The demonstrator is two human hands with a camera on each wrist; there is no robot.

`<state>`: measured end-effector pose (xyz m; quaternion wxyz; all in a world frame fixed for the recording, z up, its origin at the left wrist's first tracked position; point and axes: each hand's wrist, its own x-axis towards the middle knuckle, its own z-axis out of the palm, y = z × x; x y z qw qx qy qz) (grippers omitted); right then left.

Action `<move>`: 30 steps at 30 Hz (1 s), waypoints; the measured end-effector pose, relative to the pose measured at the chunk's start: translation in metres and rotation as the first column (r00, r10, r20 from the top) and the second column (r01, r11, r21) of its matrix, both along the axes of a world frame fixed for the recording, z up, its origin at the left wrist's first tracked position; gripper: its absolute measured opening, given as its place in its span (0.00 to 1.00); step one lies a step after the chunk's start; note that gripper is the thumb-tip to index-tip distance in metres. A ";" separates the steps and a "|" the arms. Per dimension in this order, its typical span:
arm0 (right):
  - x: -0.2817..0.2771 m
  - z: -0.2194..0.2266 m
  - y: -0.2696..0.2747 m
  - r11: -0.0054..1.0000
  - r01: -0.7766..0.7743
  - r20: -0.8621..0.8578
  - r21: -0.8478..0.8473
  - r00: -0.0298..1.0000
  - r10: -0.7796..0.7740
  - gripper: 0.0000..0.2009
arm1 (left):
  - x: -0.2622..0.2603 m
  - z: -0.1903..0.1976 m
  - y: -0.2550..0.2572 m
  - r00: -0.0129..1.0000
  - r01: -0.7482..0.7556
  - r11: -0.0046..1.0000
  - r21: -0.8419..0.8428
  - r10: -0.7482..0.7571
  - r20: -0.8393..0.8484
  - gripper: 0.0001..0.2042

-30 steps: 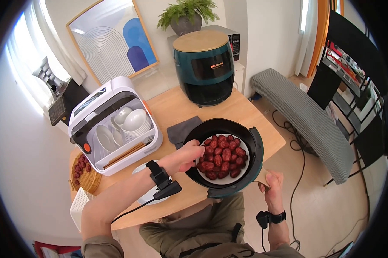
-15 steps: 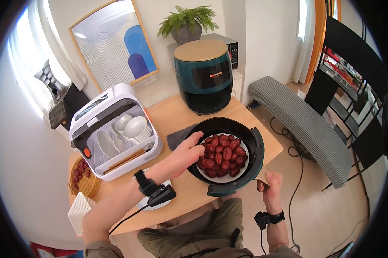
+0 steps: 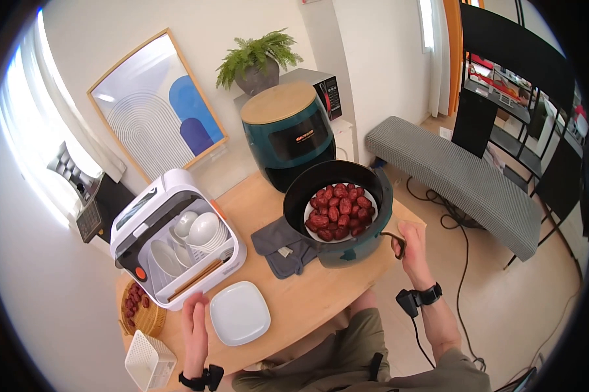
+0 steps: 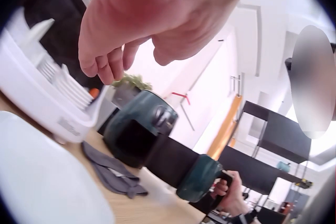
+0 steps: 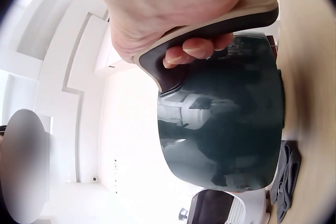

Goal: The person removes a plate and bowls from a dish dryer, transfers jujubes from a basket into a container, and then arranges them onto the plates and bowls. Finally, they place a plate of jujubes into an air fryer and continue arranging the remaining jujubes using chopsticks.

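My right hand [image 3: 413, 255] grips the handle [image 5: 231, 22] of a dark green air fryer basket [image 3: 361, 253], fingers curled round it. Inside the basket lies a white plate [image 3: 335, 239] heaped with red dates [image 3: 341, 210]. The basket stands over the table's right part, close in front of the green air fryer [image 3: 258, 142] with its wood-coloured top. My left hand [image 3: 195, 330] holds nothing; its fingers are extended, lightly bent, between the dish box and the table's front edge. Beside it lies a pale square plate [image 3: 239, 313].
A white dish box [image 3: 177, 302] with bowls and chopsticks stands at the left. A grey cloth [image 3: 278, 253] lies beside the basket. Further left are a wicker tray [image 3: 153, 320] with dates and a white perforated bin [image 3: 144, 356]. A grey bench [image 3: 451, 183] stands beyond the table.
My left hand has left the plate's edge in the basket and moved down to the left. The right hand has raised the basket and brought it towards the air fryer, uncovering the grey cloth.
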<state>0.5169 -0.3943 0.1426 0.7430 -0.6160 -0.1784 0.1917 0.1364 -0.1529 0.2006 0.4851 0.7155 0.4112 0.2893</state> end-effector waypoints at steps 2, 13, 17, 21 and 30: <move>0.006 -0.004 0.006 1.000 0.021 -0.025 0.007 0.999 -0.020 0.20 | -0.033 -0.026 0.001 0.993 -0.105 0.993 0.044 0.108 -0.054 0.17; 0.023 -0.013 0.036 0.996 0.076 -0.051 -0.055 0.996 -0.079 0.20 | -0.107 -0.091 0.005 0.976 -0.169 0.986 -0.014 0.165 -0.143 0.21; 0.027 -0.018 0.042 0.996 0.088 -0.079 -0.027 0.993 -0.090 0.20 | -0.122 -0.132 0.027 0.960 -0.222 0.972 -0.078 0.204 -0.194 0.19; 0.030 -0.023 0.049 0.995 0.092 -0.075 -0.035 0.993 -0.094 0.20 | -0.105 -0.112 0.013 0.981 -0.194 0.944 -0.267 0.182 -0.067 0.16; 0.035 -0.016 0.065 0.997 0.077 -0.013 -0.032 0.997 -0.077 0.20 | -0.112 -0.111 -0.007 0.960 -0.145 0.989 0.007 0.142 -0.242 0.13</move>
